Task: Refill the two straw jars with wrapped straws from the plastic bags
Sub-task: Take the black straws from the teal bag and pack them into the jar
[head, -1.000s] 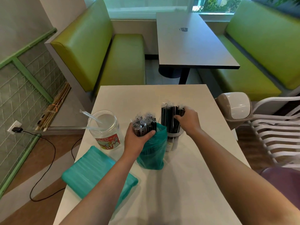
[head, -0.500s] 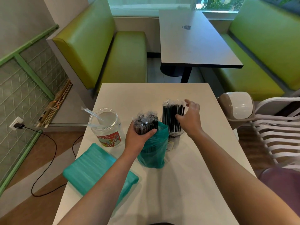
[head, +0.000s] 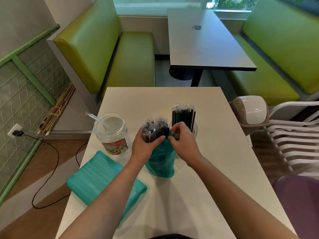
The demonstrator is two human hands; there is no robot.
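Observation:
A teal plastic bag (head: pixel 160 165) stands upright mid-table, with wrapped black straws (head: pixel 153 128) sticking out of its top. My left hand (head: pixel 145 145) grips those straws and the bag's neck. My right hand (head: pixel 183 142) pinches the bag's rim just right of the straws. Behind it a clear jar (head: pixel 195 131) holds upright wrapped black straws (head: pixel 183 116). To the left stands a second clear jar (head: pixel 112 133) with a red label and two clear wrapped straws inside. A flat sealed teal bag (head: pixel 103 180) lies at the near left.
The white table (head: pixel 215 169) ends close to the left jar and the flat bag. A swing-lid bin (head: pixel 250 112) and stacked white chairs (head: pixel 296 135) stand right of it. Green benches and a dark table (head: pixel 203 44) lie beyond.
My right hand left the black straws in the far jar and came back left to the teal bag's rim. My left hand stayed on the straw bundle.

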